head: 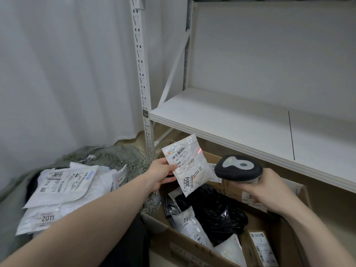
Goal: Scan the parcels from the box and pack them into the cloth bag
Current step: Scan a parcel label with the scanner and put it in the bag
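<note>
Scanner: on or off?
On: the scanner in the right hand casts a red spot on the held parcel.

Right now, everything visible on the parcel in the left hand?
The parcel is a small white padded mailer with a glossy, crinkled plastic look. Its label faces the camera, with barcodes and a bold 3004. It is tilted, held in the air above the cardboard box. The left hand pinches its left edge. A red scanner dot sits near its upper right.

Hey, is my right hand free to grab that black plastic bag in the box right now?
Probably not yet. The right hand grips the scanner, so it has no free fingers. The black plastic bag lies uncovered on top in the cardboard box, just below that hand, so nothing else blocks it.
</note>
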